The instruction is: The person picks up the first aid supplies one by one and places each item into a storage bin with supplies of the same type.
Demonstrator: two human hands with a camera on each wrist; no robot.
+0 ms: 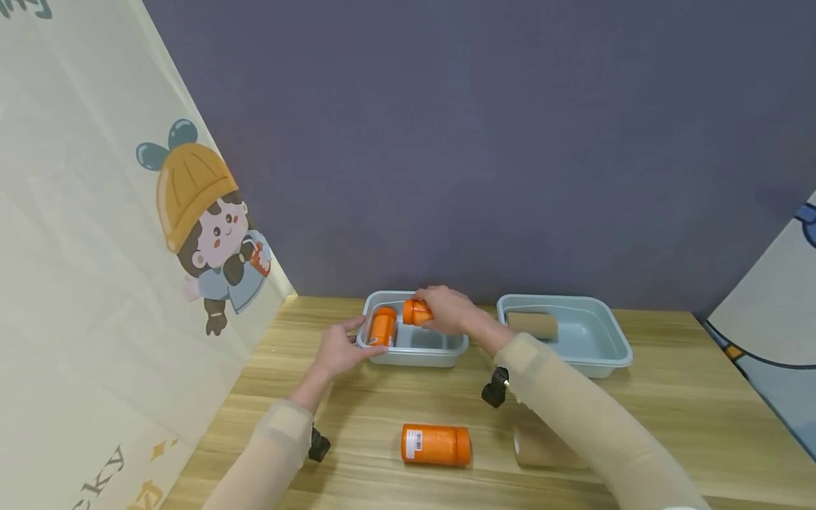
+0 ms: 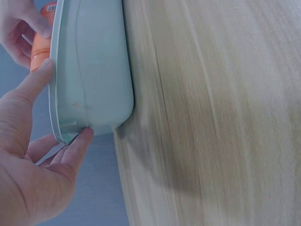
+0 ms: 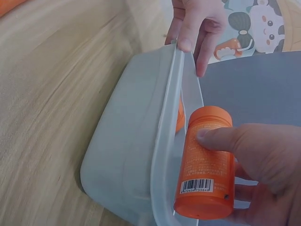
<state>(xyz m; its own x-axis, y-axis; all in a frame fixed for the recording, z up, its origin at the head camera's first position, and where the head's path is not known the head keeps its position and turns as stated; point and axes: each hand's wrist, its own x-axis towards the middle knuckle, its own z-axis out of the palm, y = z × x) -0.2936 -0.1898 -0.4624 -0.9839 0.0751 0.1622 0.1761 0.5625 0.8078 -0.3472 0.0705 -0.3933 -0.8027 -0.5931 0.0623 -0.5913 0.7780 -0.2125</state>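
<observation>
My right hand (image 1: 446, 309) grips an orange bottle (image 3: 205, 169), thumb along its side, and holds it tilted over a pale blue-green plastic tub (image 1: 421, 358). A barcode label shows near the bottle's base in the right wrist view. Another orange bottle (image 1: 382, 327) lies in the left end of this tub. At that same end, my left hand (image 1: 338, 350) holds the tub by its corner, thumb at the front rim and fingers around the end wall. In the left wrist view the fingertips (image 2: 85, 135) press the tub's outside.
A third orange bottle (image 1: 436, 445) lies on its side on the wooden table (image 1: 357, 453). Beside it, a brown roll (image 1: 542, 448) is partly covered by my right sleeve. A second tub (image 1: 593, 340) to the right contains a similar brown roll (image 1: 534, 325). A dark panel (image 1: 484, 156) rises behind.
</observation>
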